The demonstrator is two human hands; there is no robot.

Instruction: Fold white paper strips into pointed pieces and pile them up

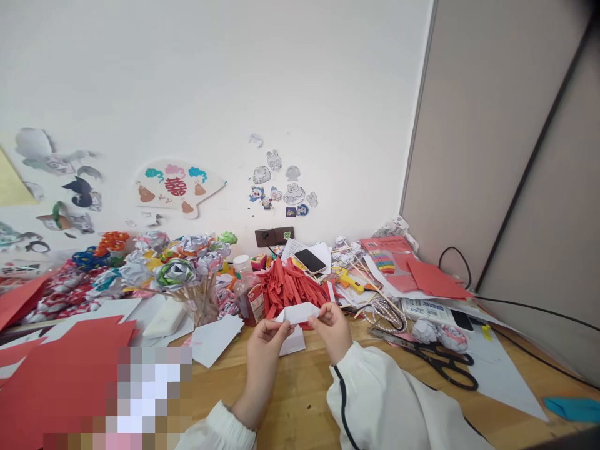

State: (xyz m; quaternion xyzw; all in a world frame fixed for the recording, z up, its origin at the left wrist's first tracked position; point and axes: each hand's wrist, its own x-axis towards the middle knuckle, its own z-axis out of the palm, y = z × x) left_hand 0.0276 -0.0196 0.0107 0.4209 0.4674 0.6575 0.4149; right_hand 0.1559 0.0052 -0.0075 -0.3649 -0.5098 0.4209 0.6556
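Note:
Both my hands hold a folded white paper piece [299,311] above the wooden table [290,394]. My left hand [265,340] pinches its left end, fingers closed. My right hand [334,328] pinches its right end, fingers closed too. Both arms wear white sleeves. Just behind the paper lies a heap of folded red paper strips [290,284]. Another white folded sheet [294,342] rests on the table under my hands.
A red-liquid bottle [247,297] stands left of the strips, beside paper flowers on sticks [182,269]. Red sheets [60,369] cover the left. Black scissors [443,359], a yellow glue gun [349,281], a phone [310,260] and cables lie right. A wall stands behind.

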